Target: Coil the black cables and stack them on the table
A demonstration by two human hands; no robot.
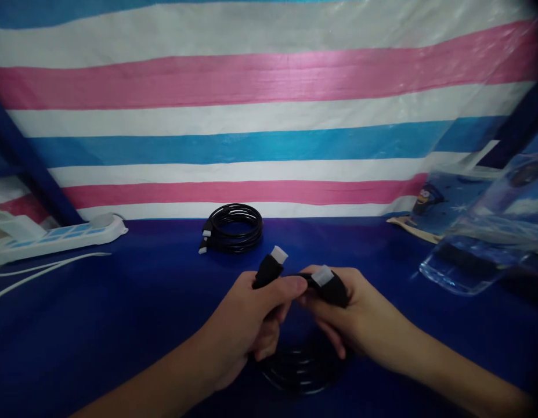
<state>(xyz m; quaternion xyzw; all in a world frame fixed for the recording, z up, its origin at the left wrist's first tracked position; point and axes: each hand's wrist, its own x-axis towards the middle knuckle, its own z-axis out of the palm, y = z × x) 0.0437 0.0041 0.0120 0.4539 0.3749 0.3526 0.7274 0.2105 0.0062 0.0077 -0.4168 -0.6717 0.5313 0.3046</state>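
Both hands hold one coiled black cable [301, 371] above the blue table, close to its front. My left hand [260, 316] is closed on the cable, and a black plug [269, 270] with a whitish capped tip sticks up past its thumb. My right hand [338, 310] grips the same cable, with a second capped plug [332, 285] lying against its fingers. The coil's loops hang below the hands, partly hidden by them. Farther back, another coiled black cable [251, 247] lies on the table, its two plugs at the left side of the loop.
At the left is a white power strip [72, 235] with a plugged-in adapter and white cords [46, 270]. A clear plastic container [464, 267] and a blue printed pouch [447, 200] stand at the right. A striped sheet [251, 81] covers the back.
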